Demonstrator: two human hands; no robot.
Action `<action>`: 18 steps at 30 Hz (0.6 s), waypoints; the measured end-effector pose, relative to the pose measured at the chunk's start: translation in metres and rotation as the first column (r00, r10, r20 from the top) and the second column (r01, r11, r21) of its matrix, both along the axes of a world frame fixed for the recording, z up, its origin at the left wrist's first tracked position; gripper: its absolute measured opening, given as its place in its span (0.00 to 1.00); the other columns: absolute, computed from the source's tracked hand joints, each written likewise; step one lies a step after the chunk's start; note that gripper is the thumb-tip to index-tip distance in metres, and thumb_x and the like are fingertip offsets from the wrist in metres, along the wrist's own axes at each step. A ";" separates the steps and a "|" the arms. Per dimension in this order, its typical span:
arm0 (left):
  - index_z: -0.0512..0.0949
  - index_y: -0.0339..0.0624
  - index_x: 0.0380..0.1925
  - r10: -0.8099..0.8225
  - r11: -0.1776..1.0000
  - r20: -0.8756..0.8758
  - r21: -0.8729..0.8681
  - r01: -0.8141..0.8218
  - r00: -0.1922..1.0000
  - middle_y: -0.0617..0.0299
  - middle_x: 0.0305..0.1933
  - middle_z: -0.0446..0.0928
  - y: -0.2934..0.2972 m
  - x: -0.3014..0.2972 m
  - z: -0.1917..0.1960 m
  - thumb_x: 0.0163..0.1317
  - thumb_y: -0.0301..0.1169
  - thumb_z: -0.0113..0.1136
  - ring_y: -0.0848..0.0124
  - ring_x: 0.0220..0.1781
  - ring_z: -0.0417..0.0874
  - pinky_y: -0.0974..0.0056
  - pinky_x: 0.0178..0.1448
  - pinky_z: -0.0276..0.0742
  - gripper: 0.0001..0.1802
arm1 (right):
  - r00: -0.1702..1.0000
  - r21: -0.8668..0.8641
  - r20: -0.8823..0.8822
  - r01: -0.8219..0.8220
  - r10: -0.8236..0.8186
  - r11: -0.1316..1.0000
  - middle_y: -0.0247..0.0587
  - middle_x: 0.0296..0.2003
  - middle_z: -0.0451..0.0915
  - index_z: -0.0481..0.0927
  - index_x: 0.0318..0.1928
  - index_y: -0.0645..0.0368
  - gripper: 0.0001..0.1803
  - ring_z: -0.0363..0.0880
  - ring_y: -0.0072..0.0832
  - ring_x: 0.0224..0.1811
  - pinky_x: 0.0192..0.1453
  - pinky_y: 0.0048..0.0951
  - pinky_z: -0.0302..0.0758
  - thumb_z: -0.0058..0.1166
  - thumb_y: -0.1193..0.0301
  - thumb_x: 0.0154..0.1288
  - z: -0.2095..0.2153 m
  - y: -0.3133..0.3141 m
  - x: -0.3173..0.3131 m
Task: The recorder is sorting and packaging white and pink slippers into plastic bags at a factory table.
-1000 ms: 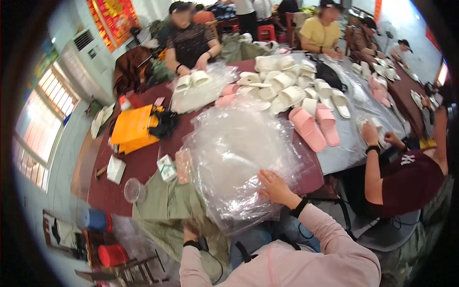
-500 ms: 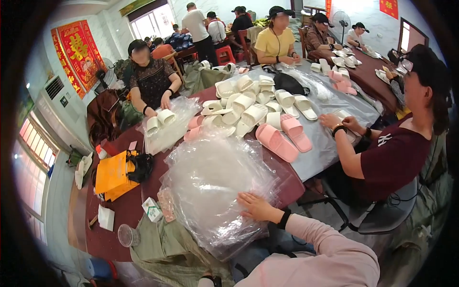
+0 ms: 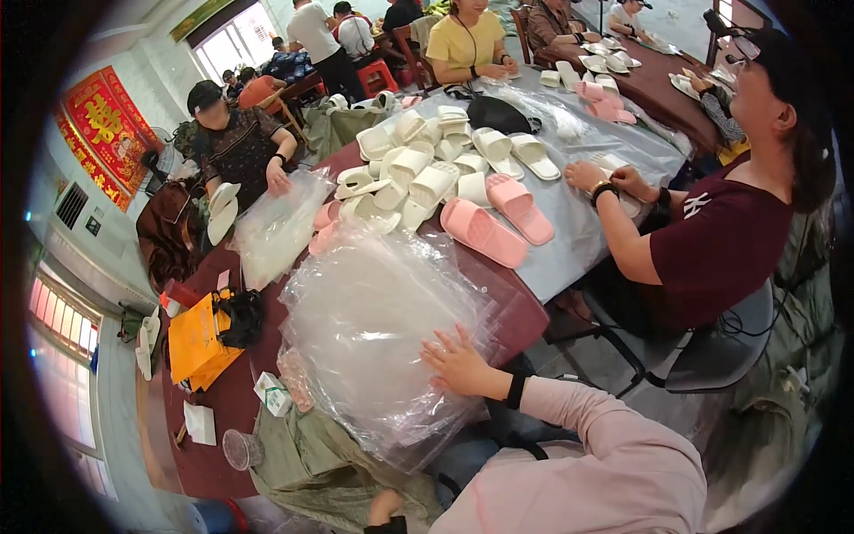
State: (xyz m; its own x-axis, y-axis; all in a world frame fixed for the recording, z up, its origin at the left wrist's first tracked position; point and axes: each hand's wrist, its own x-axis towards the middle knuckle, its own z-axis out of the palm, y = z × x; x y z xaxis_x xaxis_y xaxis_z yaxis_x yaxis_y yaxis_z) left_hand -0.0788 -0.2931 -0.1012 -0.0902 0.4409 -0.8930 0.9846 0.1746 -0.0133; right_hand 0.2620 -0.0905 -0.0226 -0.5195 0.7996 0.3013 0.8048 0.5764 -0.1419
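My right hand (image 3: 463, 363) lies open, fingers spread, on the right side of a thick stack of clear plastic bags (image 3: 374, 329). The stack sits at the near edge of the dark red table. Low in the view, my left hand (image 3: 384, 505) shows only in part beside a grey-green woven sack (image 3: 329, 463); its fingers are hidden. Just beyond the bags are a pair of pink slide slippers (image 3: 511, 209) and a heap of white slippers (image 3: 414, 169).
Left of the bags stand an orange paper bag (image 3: 200, 343), a white-and-green box (image 3: 273, 393) and a clear plastic cup (image 3: 243, 451). At far left a co-worker (image 3: 236, 147) holds white slippers (image 3: 222, 212). Another co-worker in maroon (image 3: 712, 236) sits close on the right.
The scene has shifted left and up in the view. My right fingers are spread wider, and more of my left hand shows. The far-left co-worker has lifted white slippers off the plastic.
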 end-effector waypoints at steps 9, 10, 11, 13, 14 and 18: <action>0.76 0.37 0.32 -0.407 0.243 0.237 0.959 -0.146 0.882 0.51 0.33 0.75 0.111 0.146 0.164 0.58 0.30 0.56 0.52 0.37 0.72 0.52 0.43 0.67 0.07 | 0.999 -0.050 -0.012 0.035 -0.036 0.998 0.35 0.65 0.65 0.69 0.62 0.52 0.35 0.56 0.41 0.69 0.70 0.65 0.39 0.54 0.49 0.56 0.002 -0.007 0.007; 0.75 0.38 0.34 -0.362 0.174 0.299 0.952 -0.251 0.883 0.51 0.37 0.74 0.117 0.153 0.162 0.57 0.29 0.57 0.53 0.40 0.72 0.53 0.44 0.66 0.07 | 0.999 -0.063 -0.004 0.044 -0.044 0.997 0.35 0.65 0.64 0.69 0.61 0.52 0.35 0.56 0.41 0.69 0.70 0.65 0.39 0.55 0.49 0.56 0.003 -0.007 0.010; 0.75 0.40 0.36 -0.323 0.097 0.363 0.931 -0.351 0.874 0.52 0.41 0.73 0.123 0.160 0.163 0.56 0.29 0.58 0.53 0.42 0.71 0.53 0.46 0.66 0.08 | 0.999 -0.059 -0.001 0.045 -0.045 0.997 0.35 0.65 0.64 0.69 0.61 0.52 0.35 0.56 0.41 0.69 0.70 0.65 0.39 0.55 0.49 0.56 0.003 -0.006 0.013; 0.75 0.39 0.37 -0.348 0.003 0.334 0.935 -0.355 0.876 0.50 0.44 0.72 0.134 0.186 0.179 0.55 0.28 0.59 0.53 0.44 0.71 0.52 0.47 0.65 0.10 | 0.998 -0.046 0.010 0.055 -0.055 0.997 0.35 0.65 0.64 0.69 0.61 0.52 0.35 0.56 0.41 0.69 0.70 0.65 0.40 0.55 0.49 0.56 0.003 -0.007 0.025; 0.75 0.39 0.38 -0.359 -0.097 0.298 0.931 -0.353 0.885 0.48 0.47 0.71 0.137 0.194 0.184 0.54 0.28 0.59 0.53 0.46 0.70 0.51 0.48 0.65 0.11 | 0.998 -0.047 0.018 0.063 -0.062 0.997 0.35 0.65 0.64 0.69 0.61 0.52 0.35 0.56 0.41 0.69 0.70 0.65 0.40 0.55 0.49 0.56 0.004 -0.006 0.029; 0.71 0.50 0.57 -0.330 0.192 0.116 0.980 -0.054 0.937 0.43 0.60 0.65 0.154 0.193 0.160 0.60 0.42 0.57 0.45 0.59 0.66 0.42 0.58 0.62 0.25 | 0.998 -0.131 -0.054 0.009 -0.016 0.991 0.37 0.65 0.63 0.69 0.61 0.53 0.34 0.56 0.40 0.70 0.69 0.65 0.42 0.57 0.52 0.56 0.009 0.003 0.027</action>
